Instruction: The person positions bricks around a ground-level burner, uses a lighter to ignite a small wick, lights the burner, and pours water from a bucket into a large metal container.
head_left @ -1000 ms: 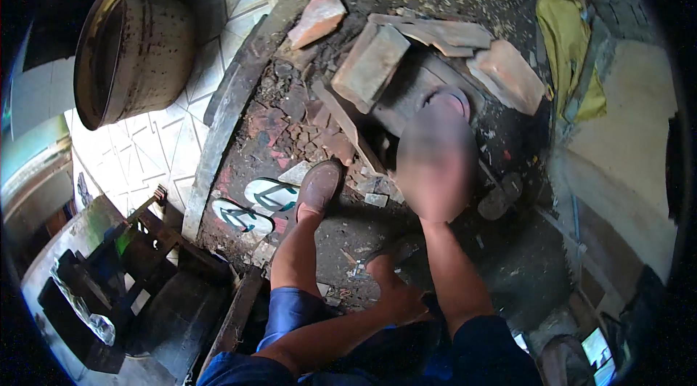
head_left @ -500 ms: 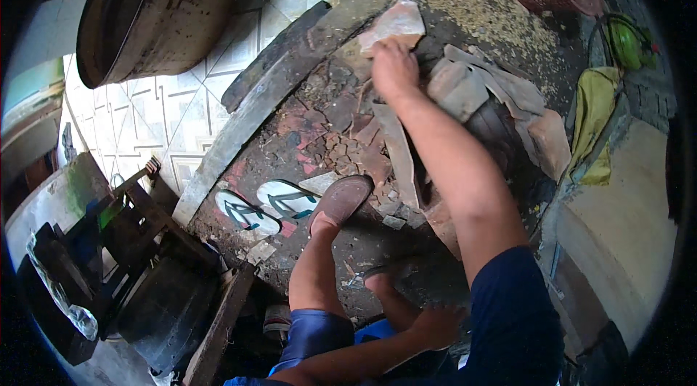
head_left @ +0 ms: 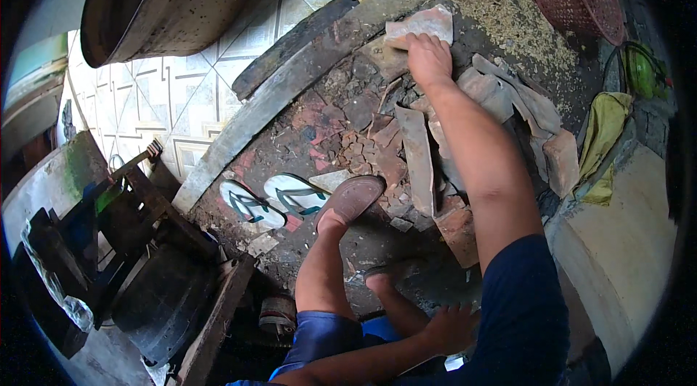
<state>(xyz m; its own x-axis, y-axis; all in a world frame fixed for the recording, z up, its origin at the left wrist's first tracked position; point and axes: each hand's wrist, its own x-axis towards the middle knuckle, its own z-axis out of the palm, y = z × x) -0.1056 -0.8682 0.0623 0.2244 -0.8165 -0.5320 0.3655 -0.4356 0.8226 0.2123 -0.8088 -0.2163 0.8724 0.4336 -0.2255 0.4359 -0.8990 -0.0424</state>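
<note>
Shard [head_left: 423, 25] beyond the sandal [head_left: 353, 197] looks stiff, heavy, brittle; your right hand [head_left: 428, 59] grasps its near edge; left hand [head_left: 451, 328] rests loosely curled, empty.

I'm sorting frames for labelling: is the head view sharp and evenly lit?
Head view: right hand on the shard is sharp; fisheye bends the curb; tiled floor is bright, lower corners fall dark; left hand sits in shade.
</note>
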